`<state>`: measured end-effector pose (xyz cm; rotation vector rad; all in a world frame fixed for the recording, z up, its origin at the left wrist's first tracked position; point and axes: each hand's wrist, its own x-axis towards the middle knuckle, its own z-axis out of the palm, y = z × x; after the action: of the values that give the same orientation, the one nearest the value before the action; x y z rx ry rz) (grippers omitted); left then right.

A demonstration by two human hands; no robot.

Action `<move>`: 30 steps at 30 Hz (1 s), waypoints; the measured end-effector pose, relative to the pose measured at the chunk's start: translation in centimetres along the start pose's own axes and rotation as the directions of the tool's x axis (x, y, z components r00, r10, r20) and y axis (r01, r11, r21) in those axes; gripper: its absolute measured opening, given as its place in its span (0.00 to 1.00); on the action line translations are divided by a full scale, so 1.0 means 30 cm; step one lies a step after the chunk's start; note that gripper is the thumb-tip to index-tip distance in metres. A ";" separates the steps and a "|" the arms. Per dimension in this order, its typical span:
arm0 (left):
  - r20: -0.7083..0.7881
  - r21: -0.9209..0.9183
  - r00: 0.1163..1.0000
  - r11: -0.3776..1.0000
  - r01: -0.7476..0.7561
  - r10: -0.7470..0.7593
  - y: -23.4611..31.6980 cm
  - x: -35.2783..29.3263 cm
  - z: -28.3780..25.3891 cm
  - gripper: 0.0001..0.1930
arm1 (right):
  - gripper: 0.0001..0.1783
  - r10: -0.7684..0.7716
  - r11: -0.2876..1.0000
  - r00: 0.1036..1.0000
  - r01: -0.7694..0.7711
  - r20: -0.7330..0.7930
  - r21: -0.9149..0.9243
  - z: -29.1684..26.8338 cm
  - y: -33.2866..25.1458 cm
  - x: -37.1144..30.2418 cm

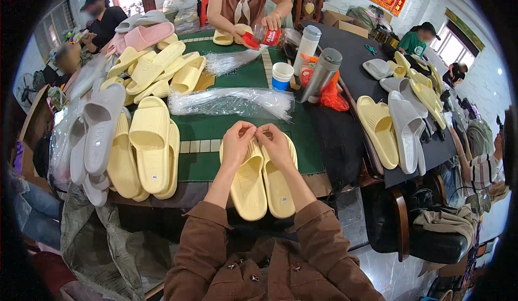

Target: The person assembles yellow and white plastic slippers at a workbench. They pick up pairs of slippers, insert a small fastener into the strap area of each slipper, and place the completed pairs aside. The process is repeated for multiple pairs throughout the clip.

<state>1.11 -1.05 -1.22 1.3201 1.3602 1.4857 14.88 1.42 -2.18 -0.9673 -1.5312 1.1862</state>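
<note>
A pair of pale yellow slide slippers lies side by side at the table's near edge, toes away from me: the left slipper [250, 193] and the right slipper [281, 193]. Above their straps, my left hand [239, 140] and my right hand [275, 143] meet, thumbs and fingertips pinched close together. Whatever thin thing may be between the fingertips is too small to make out. Just beyond my hands lies a bundle of clear plastic strands [216, 102] in a clear bag, its loose ends fanning out to the right.
Piled yellow slippers [150, 139], grey slippers [102, 131] and pink slippers [144, 35] crowd the left. A paper cup [281, 76] and steel flask [324, 74] stand right of the bundle. Across the table, a person handles a red-lidded jar [268, 35]. More slippers [377, 131] lie on the right-hand table.
</note>
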 end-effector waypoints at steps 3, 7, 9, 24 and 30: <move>0.010 -0.003 1.000 1.000 0.011 -0.011 0.006 -0.002 -0.002 0.06 | 0.03 -0.009 1.000 1.000 0.008 0.003 0.030 -0.002 0.004 0.000; 0.007 -0.039 0.999 0.999 0.032 -0.031 0.008 -0.002 -0.006 0.07 | 0.03 0.003 0.997 1.000 -0.003 0.010 0.081 -0.003 0.007 0.000; 0.012 -0.063 0.999 0.997 0.036 -0.035 0.008 -0.001 -0.008 0.07 | 0.03 0.015 0.995 1.000 -0.016 0.011 0.095 -0.004 0.007 -0.001; -0.007 -0.121 1.000 0.992 0.030 -0.031 -0.004 -0.006 -0.002 0.05 | 0.04 -0.060 0.998 0.998 0.059 -0.005 -0.017 -0.002 0.016 0.005; 0.014 -0.096 0.999 0.995 0.032 -0.031 0.007 -0.005 0.000 0.05 | 0.03 -0.058 0.998 0.997 0.058 -0.043 -0.005 0.003 0.014 0.002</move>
<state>1.18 -1.24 -1.05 1.2397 1.2799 1.5005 14.80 1.56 -2.59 -0.9389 -1.5182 1.1148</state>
